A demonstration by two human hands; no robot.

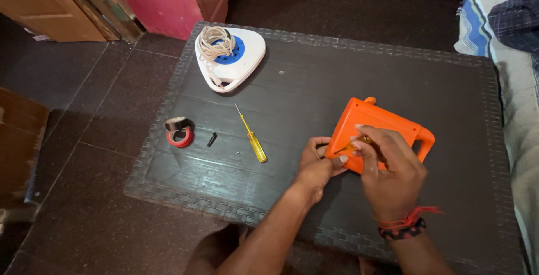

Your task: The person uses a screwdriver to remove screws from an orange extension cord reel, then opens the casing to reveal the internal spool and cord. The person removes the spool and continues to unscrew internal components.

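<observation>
Two hands on orange case (377, 129) near table edge (359, 238) — left hand (315, 165) gripping corner, right hand (387, 171) pinching screwdriver (352, 146)

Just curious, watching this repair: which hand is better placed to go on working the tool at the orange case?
The right hand, probably: it already holds a small tool against the orange case. The left hand grips the case's near corner.

Dark woven-edged table (449, 89), dark tiled floor (84, 101), pink wall (163, 0)

No packages, labels, signs or screens show anywhere on the dark table (337, 73) or the floor around it (nothing printed is visible either)
</observation>
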